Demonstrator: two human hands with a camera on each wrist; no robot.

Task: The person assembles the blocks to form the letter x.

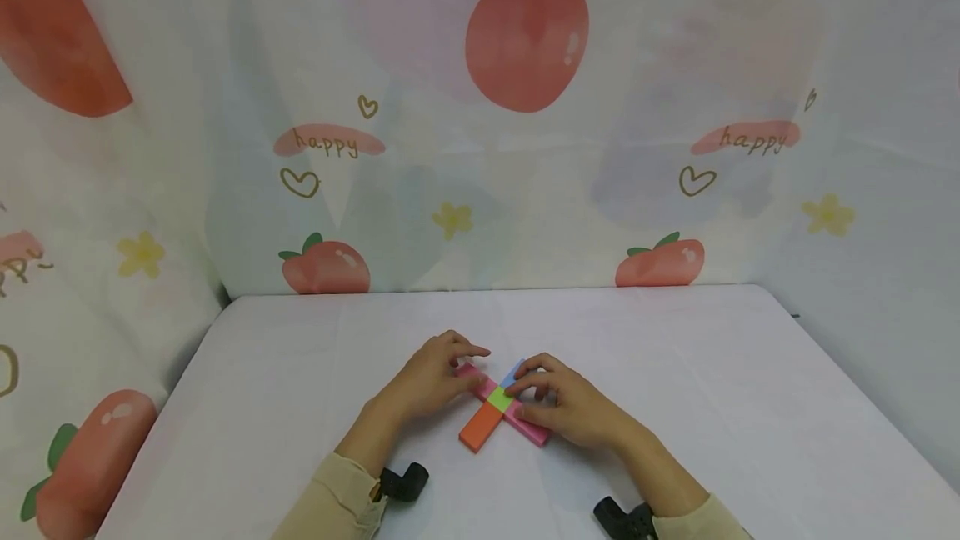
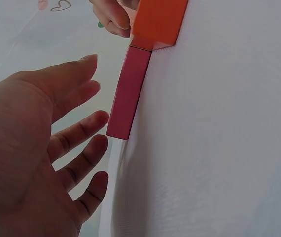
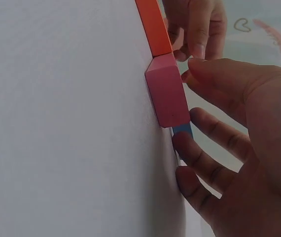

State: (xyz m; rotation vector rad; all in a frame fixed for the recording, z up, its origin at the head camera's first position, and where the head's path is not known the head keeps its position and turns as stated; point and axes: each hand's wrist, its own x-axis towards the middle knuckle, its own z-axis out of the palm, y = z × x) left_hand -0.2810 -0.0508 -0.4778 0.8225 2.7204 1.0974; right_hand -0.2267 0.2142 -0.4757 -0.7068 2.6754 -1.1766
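Observation:
Several flat blocks lie on the white table in an X: an orange block [image 1: 481, 427] at near left, a pink block [image 1: 530, 424] at near right, a second pink block [image 1: 487, 388] at far left, a blue block [image 1: 512, 375] at far right, and a green piece [image 1: 500, 399] in the middle. The left hand [image 1: 441, 375] is beside the far-left pink block, its fingers extended and loosely bent. Over the blue and near-right pink blocks, the right hand [image 1: 573, 402] has relaxed, spread fingers. In the right wrist view its thumb is near the pink block [image 3: 167, 94].
The white tabletop [image 1: 300, 382] spreads around the blocks. Behind it hangs a cloth [image 1: 525, 190] printed with fruit, flowers and hearts. Black wrist cameras are worn on the left wrist [image 1: 405, 482] and right wrist [image 1: 624, 518].

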